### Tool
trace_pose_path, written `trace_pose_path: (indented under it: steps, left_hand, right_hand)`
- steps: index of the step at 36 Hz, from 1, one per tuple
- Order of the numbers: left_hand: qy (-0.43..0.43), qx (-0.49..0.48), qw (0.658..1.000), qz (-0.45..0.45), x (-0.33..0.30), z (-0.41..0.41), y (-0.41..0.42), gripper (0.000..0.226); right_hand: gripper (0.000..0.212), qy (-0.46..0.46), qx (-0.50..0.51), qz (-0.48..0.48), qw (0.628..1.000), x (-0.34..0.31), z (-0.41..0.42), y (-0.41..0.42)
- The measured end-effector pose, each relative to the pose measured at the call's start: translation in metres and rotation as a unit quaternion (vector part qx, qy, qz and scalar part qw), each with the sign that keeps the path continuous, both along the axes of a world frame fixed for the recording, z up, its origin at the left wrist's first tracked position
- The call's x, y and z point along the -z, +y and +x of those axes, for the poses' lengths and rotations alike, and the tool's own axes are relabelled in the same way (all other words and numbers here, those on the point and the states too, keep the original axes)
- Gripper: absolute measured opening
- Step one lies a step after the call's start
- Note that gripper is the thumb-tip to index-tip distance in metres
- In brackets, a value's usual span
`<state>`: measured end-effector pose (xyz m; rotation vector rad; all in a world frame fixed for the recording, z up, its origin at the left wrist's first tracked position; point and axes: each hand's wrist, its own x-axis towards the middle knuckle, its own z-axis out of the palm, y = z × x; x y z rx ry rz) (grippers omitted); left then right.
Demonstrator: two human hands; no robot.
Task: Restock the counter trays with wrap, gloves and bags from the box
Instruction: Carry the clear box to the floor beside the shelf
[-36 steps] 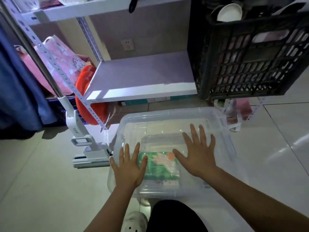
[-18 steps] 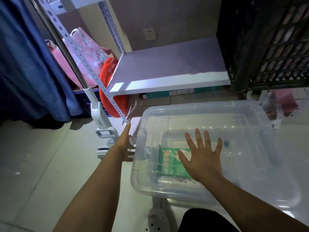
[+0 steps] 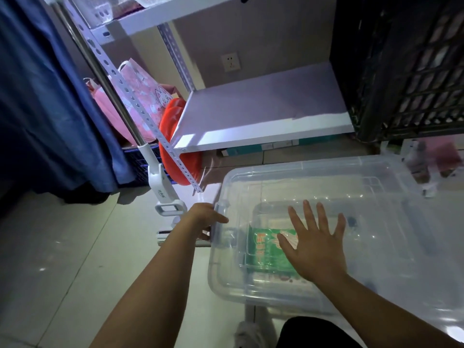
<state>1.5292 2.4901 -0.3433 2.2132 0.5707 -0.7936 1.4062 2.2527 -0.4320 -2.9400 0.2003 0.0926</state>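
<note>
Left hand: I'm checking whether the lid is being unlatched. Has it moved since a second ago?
Yes. The left hand has slid off the lid top, leftward to the box's left-end latch.

1. On the green package (image 3: pixel 270 249) inside the clear lidded box (image 3: pixel 376 197) we see red characters, too blurred to read.
2. The pink bag (image 3: pixel 140 96) carries a cat drawing with small characters we cannot make out.
3. The white handle (image 3: pixel 160 187) bears a small unreadable mark.
</note>
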Motion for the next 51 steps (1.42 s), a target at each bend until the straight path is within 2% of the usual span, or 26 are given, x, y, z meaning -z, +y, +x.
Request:
trace_pose_path:
  steps: [3,9,11,13,15,17,19,21,26,28,30,32,34,35,37,40,43,46,48,51]
  left_hand:
    - [-0.042,-0.001,0.998,0.039,0.006,-0.002,-0.005,0.031]
    - [-0.149,0.081,0.957,0.235,0.014,-0.018,-0.026,0.028]
    - [-0.184,0.090,0.948,0.245,0.027,-0.029,-0.037,0.051]
    - [-0.255,0.118,0.929,0.241,0.040,-0.048,-0.058,0.069]
    - [-0.327,0.163,0.904,0.222,0.049,-0.072,-0.084,0.073]
    - [-0.363,0.233,0.876,0.213,0.060,-0.100,-0.107,0.069]
    - [-0.366,0.293,0.857,0.212,0.070,-0.127,-0.122,0.063]
    - [-0.337,0.325,0.853,0.230,0.077,-0.147,-0.130,0.064]
    - [-0.287,0.323,0.869,0.241,0.081,-0.152,-0.132,0.066]
    - [-0.284,0.324,0.871,0.236,0.081,-0.151,-0.131,0.066]
    - [-0.284,0.324,0.872,0.232,0.082,-0.152,-0.132,0.066]
    - [-0.282,0.323,0.874,0.230,0.082,-0.152,-0.133,0.066]
    - [-0.284,0.322,0.873,0.232,0.082,-0.152,-0.133,0.066]
    - [-0.286,0.321,0.872,0.233,0.082,-0.152,-0.133,0.065]
    - [-0.289,0.321,0.871,0.234,0.082,-0.152,-0.133,0.065]
    - [-0.291,0.322,0.870,0.234,0.082,-0.152,-0.134,0.067]
    - [-0.297,0.320,0.867,0.239,0.083,-0.153,-0.135,0.067]
    - [-0.296,0.318,0.869,0.238,0.083,-0.152,-0.135,0.068]
    - [-0.296,0.317,0.868,0.241,0.083,-0.152,-0.135,0.068]
    - [-0.297,0.316,0.869,0.240,0.083,-0.153,-0.136,0.068]
  right_hand:
    - [0.081,0.002,-0.001,-0.009,1.000,0.003,0.001,0.000]
    - [0.083,0.010,-0.002,-0.004,1.000,0.003,0.001,-0.001]
    - [0.082,0.014,0.001,0.007,1.000,0.002,0.001,-0.003]
    - [0.078,0.015,0.017,0.033,0.999,-0.003,0.002,-0.003]
    - [0.073,0.002,0.028,0.077,0.997,-0.009,0.003,-0.003]
    - [0.070,-0.020,0.022,0.109,0.994,-0.014,0.001,-0.011]
    - [0.074,-0.037,0.009,0.089,0.995,-0.019,0.002,-0.034]
    - [0.084,-0.031,0.029,0.072,0.996,-0.027,0.007,-0.071]
    - [0.109,0.025,0.192,0.181,0.964,-0.061,0.020,-0.178]
    - [0.119,0.044,0.217,0.273,0.936,-0.069,0.017,-0.214]
    - [0.129,0.109,0.289,0.397,0.864,-0.070,0.007,-0.242]
    - [0.122,0.190,0.379,0.494,0.759,-0.062,-0.006,-0.263]
    - [0.111,0.227,0.390,0.587,0.672,-0.051,-0.018,-0.276]
    - [0.105,0.225,0.391,0.618,0.644,-0.046,-0.021,-0.280]
    - [0.092,0.201,0.410,0.643,0.615,-0.039,-0.022,-0.285]
    - [0.077,0.177,0.425,0.632,0.623,-0.044,-0.020,-0.290]
    - [0.071,0.189,0.418,0.605,0.650,-0.055,-0.017,-0.292]
    - [0.064,0.229,0.382,0.529,0.723,-0.066,-0.012,-0.275]
    - [0.061,0.221,0.362,0.465,0.777,-0.069,-0.007,-0.259]
    - [0.054,0.193,0.352,0.402,0.823,-0.071,0.000,-0.237]
